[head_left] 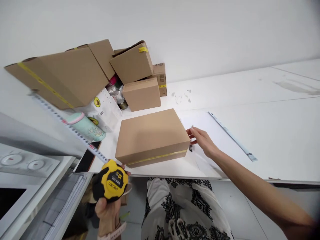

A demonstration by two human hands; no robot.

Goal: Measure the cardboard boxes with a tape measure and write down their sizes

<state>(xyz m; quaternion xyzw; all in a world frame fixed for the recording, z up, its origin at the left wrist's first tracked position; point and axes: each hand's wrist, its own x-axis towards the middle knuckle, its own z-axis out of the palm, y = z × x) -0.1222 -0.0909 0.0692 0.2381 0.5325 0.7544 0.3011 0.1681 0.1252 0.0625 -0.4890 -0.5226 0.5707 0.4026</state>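
My left hand (107, 208) is closed around a yellow-and-black tape measure (113, 181) at the front edge of the table. Its white blade (77, 135) is drawn out toward the upper left, ending near a large carton. In the middle lies a closed brown cardboard box (152, 135) with yellow tape along its front side. At the box's right end is my right hand (202, 140), fingers bent and somewhat apart, at or touching the edge. A small dark item (190, 147) shows just below those fingers, partly hidden; its kind is unclear.
A white sheet (215, 140) with a pale ruler-like strip (232, 136) lies on the right. Several cartons (132, 63) are stacked at the back left. A mint-green bottle (87, 126), a white avocado-print box (105, 108) and a dark flat item (87, 158) are nearer.
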